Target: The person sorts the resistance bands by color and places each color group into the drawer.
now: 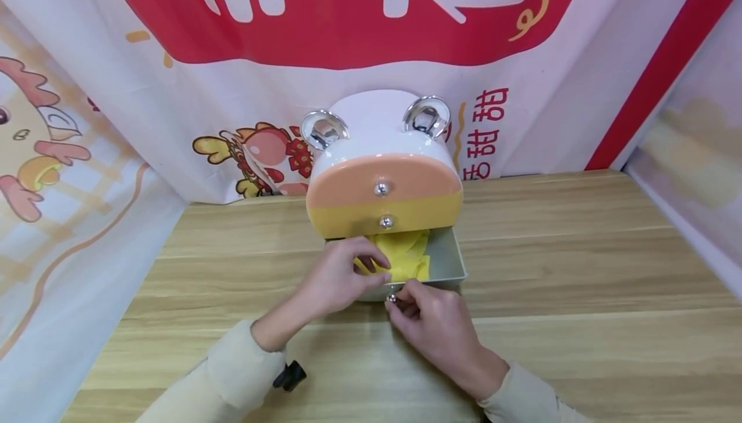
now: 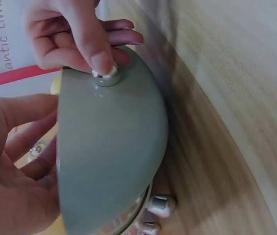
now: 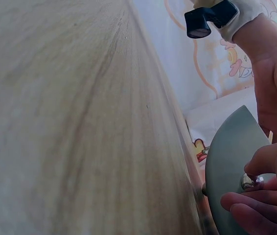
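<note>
Pinching the small silver knob (image 1: 392, 297), the right hand (image 1: 436, 329) holds the grey-green bottom drawer (image 1: 449, 261), which juts toward the person from the bear-eared storage box (image 1: 382, 165); the left hand (image 1: 336, 278) grips yellow cloth (image 1: 408, 255) inside it.

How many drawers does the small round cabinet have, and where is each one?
3. The orange drawer is at the top, shut. The yellow drawer is below it, shut. The grey-green drawer at the bottom is pulled open, with the right hand pinching its knob.
</note>
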The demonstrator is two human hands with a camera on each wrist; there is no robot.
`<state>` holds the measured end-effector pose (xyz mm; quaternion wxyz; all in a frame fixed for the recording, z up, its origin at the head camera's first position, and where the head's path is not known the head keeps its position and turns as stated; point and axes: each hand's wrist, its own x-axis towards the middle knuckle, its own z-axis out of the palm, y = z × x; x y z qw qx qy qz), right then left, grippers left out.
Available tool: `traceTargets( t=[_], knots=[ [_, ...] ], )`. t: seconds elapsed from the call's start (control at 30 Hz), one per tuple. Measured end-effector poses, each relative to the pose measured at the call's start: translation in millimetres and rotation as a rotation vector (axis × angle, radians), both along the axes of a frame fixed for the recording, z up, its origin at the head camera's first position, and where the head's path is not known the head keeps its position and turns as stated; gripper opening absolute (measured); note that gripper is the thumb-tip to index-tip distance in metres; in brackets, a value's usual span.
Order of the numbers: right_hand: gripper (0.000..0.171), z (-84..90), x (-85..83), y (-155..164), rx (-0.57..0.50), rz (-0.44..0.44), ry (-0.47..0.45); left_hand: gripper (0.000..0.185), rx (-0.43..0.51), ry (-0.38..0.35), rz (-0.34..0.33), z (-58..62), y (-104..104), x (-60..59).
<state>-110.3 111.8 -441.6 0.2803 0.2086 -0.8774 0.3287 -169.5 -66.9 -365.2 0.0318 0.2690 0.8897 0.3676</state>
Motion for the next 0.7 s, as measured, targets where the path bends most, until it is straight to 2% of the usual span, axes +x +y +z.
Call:
traceTargets(
  t=[0.2, 0.3, 0.37, 0.43, 0.53, 0.6, 0.7],
  knots=[
    [0.019, -0.8, 0.5, -1.6, -0.007, 0.008, 0.044, 0.005, -0.021, 0.030, 0.133, -9.5, -0.8, -4.9],
    [0.020, -0.5, 0.1, -1.9, -0.014, 0.017, 0.054, 0.008, -0.053, 0.069, 0.215, -11.6, -2.1, -5.1],
    [0.020, 0.0, -0.3, -1.6, -0.016, 0.017, 0.055, 0.009, -0.089, 0.108, 0.244, -12.2, -2.4, -5.4],
    [0.020, 0.4, -0.5, -1.2, -0.016, 0.012, 0.052, 0.009, -0.138, 0.149, 0.257, -12.7, -2.0, -6.1],
    [0.019, 0.3, -0.3, -0.8, -0.012, 0.006, 0.038, 0.009, -0.197, 0.171, 0.246, -12.6, -1.6, -7.5],
    [0.019, -0.1, -0.1, -0.8, -0.011, 0.009, 0.030, 0.009, -0.207, 0.153, 0.238, -11.9, -1.5, -7.7],
    [0.018, -0.7, -0.2, -1.1, -0.011, 0.014, 0.021, 0.011, -0.171, 0.116, 0.224, -9.8, -1.9, -6.6]
  ],
)
